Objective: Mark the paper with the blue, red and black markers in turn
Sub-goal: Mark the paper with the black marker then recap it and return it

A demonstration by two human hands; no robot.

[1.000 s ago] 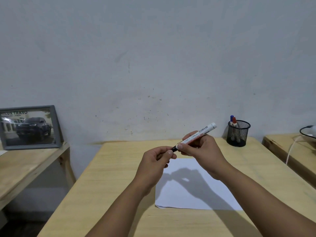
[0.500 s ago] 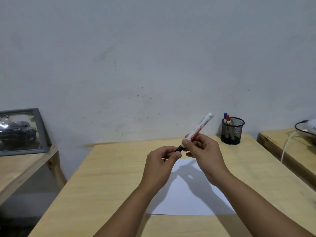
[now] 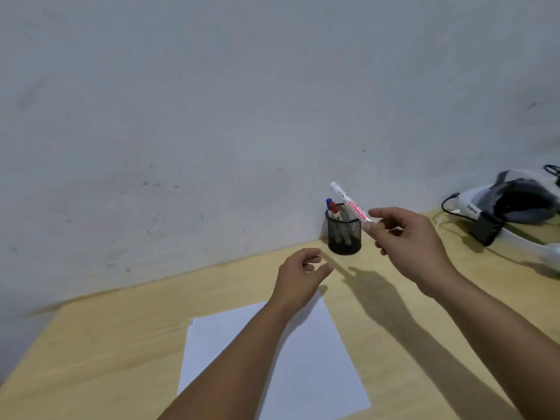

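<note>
My right hand pinches a white marker with red lettering by its lower end. The marker tilts up and to the left, right above the black mesh pen cup. Its tip end is hidden in my fingers. A blue-capped marker and a red-capped marker stand in the cup. My left hand hovers, loosely curled and holding nothing, over the far edge of the white paper, which lies flat on the wooden table.
The pen cup stands at the table's back edge against the grey wall. On a second wooden surface to the right lies a white and black headset-like device with a cable. My forearms cross over the paper and the table's right part.
My hands have come apart: the left let go of the marker's dark end and dropped toward the table. The right hand carried the marker to the pen cup. The view swung right.
</note>
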